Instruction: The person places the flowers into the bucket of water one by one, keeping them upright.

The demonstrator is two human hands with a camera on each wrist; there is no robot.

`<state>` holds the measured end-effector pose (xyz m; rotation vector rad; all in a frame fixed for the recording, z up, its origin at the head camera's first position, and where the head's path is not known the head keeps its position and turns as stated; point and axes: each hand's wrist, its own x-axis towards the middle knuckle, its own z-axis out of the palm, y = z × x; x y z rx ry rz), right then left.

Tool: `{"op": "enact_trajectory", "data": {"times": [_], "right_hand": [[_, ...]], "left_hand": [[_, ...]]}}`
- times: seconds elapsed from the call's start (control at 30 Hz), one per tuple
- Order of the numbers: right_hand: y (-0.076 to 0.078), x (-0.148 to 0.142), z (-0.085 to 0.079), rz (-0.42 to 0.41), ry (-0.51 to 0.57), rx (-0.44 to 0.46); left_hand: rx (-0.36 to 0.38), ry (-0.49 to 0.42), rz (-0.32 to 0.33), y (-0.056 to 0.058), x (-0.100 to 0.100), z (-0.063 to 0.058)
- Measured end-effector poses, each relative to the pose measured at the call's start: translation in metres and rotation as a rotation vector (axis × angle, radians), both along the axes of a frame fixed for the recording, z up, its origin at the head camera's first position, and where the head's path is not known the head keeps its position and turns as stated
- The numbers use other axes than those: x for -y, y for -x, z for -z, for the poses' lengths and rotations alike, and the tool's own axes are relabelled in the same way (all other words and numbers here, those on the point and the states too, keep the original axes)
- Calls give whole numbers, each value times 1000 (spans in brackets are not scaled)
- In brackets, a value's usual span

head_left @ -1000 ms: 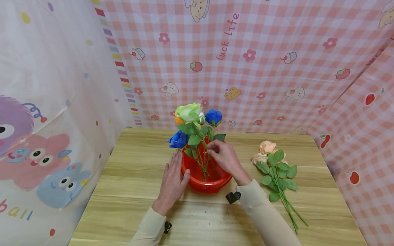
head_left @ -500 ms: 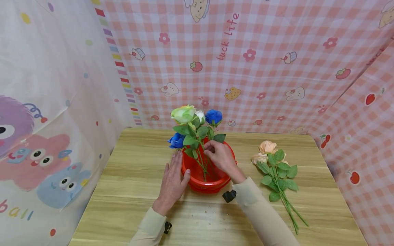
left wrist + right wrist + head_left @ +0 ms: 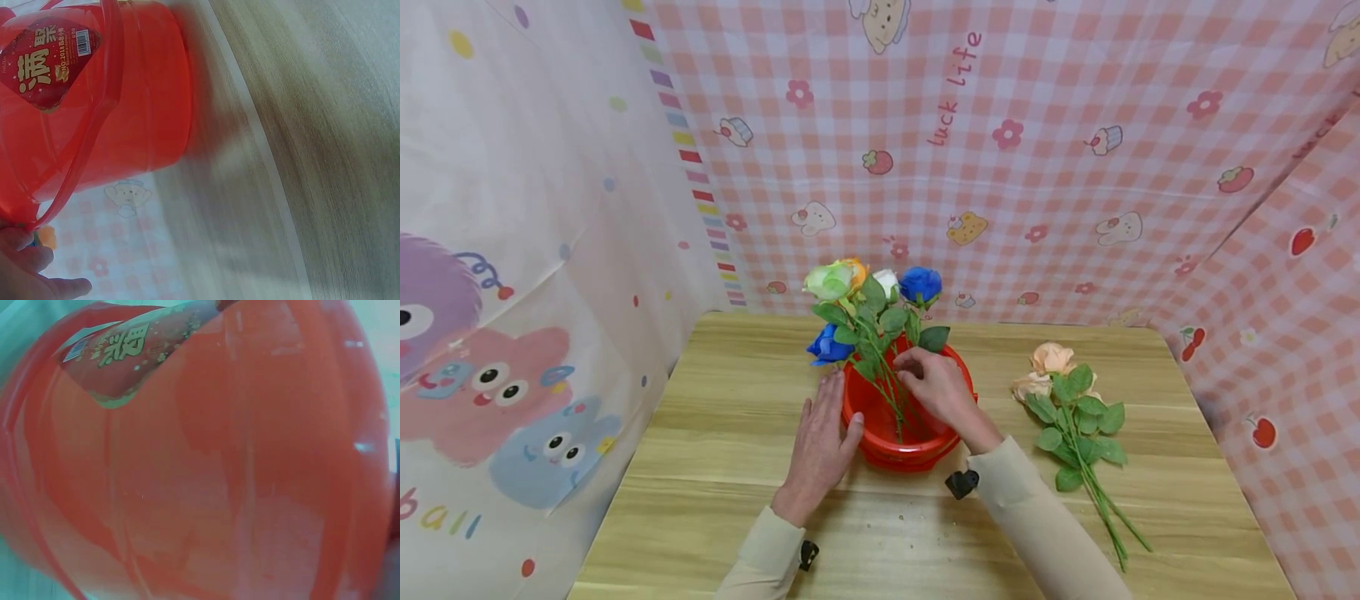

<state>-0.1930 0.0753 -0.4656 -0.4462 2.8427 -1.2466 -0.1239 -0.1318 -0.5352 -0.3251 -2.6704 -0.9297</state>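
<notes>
A red plastic bucket point(image 3: 906, 457) stands on the table, holding several roses with leafy stems: a green rose point(image 3: 829, 282), an orange rose point(image 3: 854, 272), a white rose point(image 3: 886, 284) and blue roses, one blue rose point(image 3: 920, 284) at the right and another blue rose point(image 3: 830, 345) leaning over the left rim. My right hand point(image 3: 938, 390) reaches over the bucket with curled fingers and pinches a rose stem among the others; its fingertips partly hide that stem. Against the bucket's left rim rests my left hand point(image 3: 822, 440), fingers straight. In the left wrist view the bucket's handle point(image 3: 94, 125) hangs down its labelled side.
Several peach roses point(image 3: 1052, 358) with green stems lie on the wooden table point(image 3: 737, 400) right of the bucket. Small crumbs are scattered in front of it. A pink checked cloth point(image 3: 925, 183) hangs behind the table, a white patterned cloth point(image 3: 550, 208) at the left.
The green and orange roses have swung left, and the white rose shows more fully. My right hand has shifted slightly left over the bucket. My left hand stays in place.
</notes>
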Motion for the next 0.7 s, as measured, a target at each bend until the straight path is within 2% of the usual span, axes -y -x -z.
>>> {"op": "enact_trajectory", "data": {"times": [0.33,0.47,0.7], "right_hand": [[-20,-21,-3,34,122,-106],[-29,-32,-5,57,206,-139],[-43,-54,-9,141,337,-200]], "left_hand": [[21,-10,-6,-1,-1,0],[16,-13,-7,-1,-1,-1],[22,-5,-7,-1,-1,0]]}}
